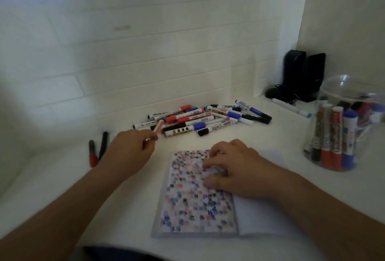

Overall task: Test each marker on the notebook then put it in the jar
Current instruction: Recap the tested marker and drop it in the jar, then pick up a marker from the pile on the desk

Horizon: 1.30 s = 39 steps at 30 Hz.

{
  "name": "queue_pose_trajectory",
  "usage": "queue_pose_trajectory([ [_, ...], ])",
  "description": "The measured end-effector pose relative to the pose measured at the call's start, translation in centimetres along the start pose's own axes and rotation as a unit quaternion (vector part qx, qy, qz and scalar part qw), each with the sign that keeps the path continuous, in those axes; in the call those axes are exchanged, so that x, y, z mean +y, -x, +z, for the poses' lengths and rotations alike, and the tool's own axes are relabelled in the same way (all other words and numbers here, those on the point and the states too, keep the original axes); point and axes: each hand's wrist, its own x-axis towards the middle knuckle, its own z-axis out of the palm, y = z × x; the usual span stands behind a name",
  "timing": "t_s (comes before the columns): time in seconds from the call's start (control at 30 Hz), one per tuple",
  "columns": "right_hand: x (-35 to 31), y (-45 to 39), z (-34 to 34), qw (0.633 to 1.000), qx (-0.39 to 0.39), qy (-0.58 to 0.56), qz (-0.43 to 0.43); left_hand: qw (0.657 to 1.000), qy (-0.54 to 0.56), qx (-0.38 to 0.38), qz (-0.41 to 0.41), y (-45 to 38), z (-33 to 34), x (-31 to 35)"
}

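Far left on the desk (62, 188), two loose markers (98, 149) lie side by side, near-parallel, apart from the rest. Next, the left hand (129, 148) hangs above the desk, fingertips pinching a red-and-white marker (157, 129) by its near end; the marker's long axis runs up and to the right, far end aimed at the pile of markers (200, 118). Whether it is capped, motion blur hides. It looks light, stiff and smooth, so a pinch round mid-barrel should control it better than this end grip. The pile sprawls mostly crosswise against the wall. Centre: the open notebook (193, 204), its page thick with colour dabs, pinned by the right hand (231, 169), fingers loosely bent, pressing down and holding nothing. Far right stands the clear jar (343, 127), markers upright inside.
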Motion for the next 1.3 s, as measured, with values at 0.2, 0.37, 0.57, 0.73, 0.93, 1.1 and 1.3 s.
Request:
queue_pose_trajectory([
  [0.2,-1.7,-0.4,0.9,0.995,-0.005,0.097,-0.002,0.993,-0.109,-0.035,-0.042,1.8,-0.2,-3.1],
  [0.37,-1.8,-0.8,1.3,0.997,0.001,0.081,0.011,0.982,-0.179,-0.024,-0.058,2.4,0.3,-3.4],
  [0.57,-1.4,-0.8,1.5,0.998,0.015,0.055,0.012,0.956,-0.265,-0.040,-0.116,0.8,0.8,-4.2],
  [0.73,-1.4,-1.0,1.3,0.999,0.013,0.049,0.007,0.975,-0.202,-0.043,-0.083,-1.4,1.0,-2.1],
  [0.93,0.0,-1.2,0.6,0.999,0.028,-0.036,-0.005,0.995,-0.006,0.009,0.104,-4.1,3.5,6.0],
  [1.1,0.9,-1.4,1.2,0.997,0.058,-0.046,-0.032,0.994,-0.028,-0.051,0.091,-7.2,6.9,11.6],
  [1.3,1.8,-1.2,1.0,0.938,0.235,-0.254,0.021,0.996,-0.055,-0.062,0.023,-8.9,9.8,12.0],
])
